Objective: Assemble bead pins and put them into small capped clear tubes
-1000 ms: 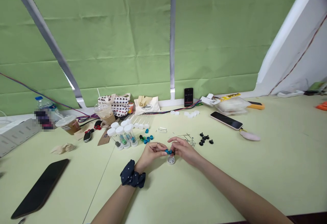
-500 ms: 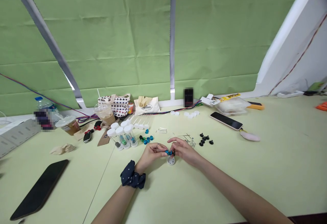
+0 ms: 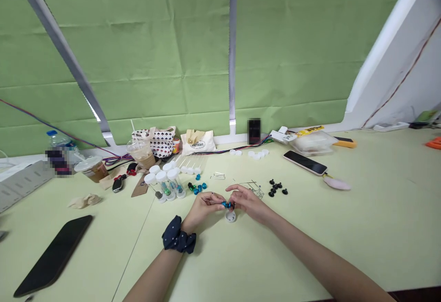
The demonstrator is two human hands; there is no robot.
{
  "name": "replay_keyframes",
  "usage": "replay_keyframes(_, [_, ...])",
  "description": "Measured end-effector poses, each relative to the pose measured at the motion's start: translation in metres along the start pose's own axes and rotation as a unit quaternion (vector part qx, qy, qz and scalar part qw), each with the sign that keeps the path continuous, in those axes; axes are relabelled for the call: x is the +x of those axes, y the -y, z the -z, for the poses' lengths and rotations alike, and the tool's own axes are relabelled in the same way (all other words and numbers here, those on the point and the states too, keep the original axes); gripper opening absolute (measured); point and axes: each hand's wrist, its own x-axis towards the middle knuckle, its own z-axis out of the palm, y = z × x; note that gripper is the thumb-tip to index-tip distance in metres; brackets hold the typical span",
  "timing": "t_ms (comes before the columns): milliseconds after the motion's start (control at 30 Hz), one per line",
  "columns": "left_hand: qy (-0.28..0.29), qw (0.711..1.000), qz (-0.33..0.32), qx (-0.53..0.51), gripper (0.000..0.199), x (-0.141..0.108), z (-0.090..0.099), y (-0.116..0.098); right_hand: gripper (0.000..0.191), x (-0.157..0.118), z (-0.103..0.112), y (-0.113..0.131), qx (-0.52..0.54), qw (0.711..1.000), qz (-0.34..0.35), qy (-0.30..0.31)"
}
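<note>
My left hand (image 3: 203,210) is closed in a pinch on a small shiny blue metallic piece (image 3: 224,204), and a thin metal wire sticks out to the left past its fingers. From the other side my right hand (image 3: 251,205) closes thumb and fingers around a small black piece (image 3: 233,206) that touches the blue one. Its index finger is raised and stretched above. Just under the fingertips a white round cap (image 3: 230,217) lies open side up, with tiny dark bits in it. The exact fit between blue and black pieces is too small to tell.
Black knobs (image 3: 275,186) and bent metal wires (image 3: 253,188) lie right. To the left are loose blue pieces (image 3: 200,189) and white-capped clear tubes (image 3: 165,185). Phones (image 3: 305,162), drink cups (image 3: 141,154) and a dark tablet-like slab (image 3: 57,251) stand or lie farther out.
The black piece at my right fingertips has turned slightly and sits closer against the blue piece. Both hands otherwise stay in nearly the same place.
</note>
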Motion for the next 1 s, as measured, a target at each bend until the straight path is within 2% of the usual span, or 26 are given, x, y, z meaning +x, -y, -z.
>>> replay_keyframes(167, [0.001, 1.0, 0.002, 0.01, 0.018, 0.0004, 0.0017, 0.0009, 0.033, 0.0, -0.0005, -0.0001, 0.005, 1.0, -0.004, -0.004])
replay_keyframes(300, [-0.008, 1.0, 0.002, 0.011, 0.019, 0.0001, 0.0016, 0.0012, 0.039, -0.0002, -0.0015, 0.0016, -0.011, 1.0, -0.003, 0.004])
replay_keyframes(433, [0.0, 1.0, 0.003, 0.009, 0.018, -0.0001, 0.0006, 0.0007, 0.032, -0.0004, -0.0021, 0.0019, 0.004, 1.0, -0.009, -0.011])
replay_keyframes(1000, [-0.007, 1.0, -0.008, 0.02, 0.018, 0.0, 0.0018, 0.0019, 0.037, -0.0002, -0.0034, 0.0017, -0.003, 1.0, -0.005, -0.008])
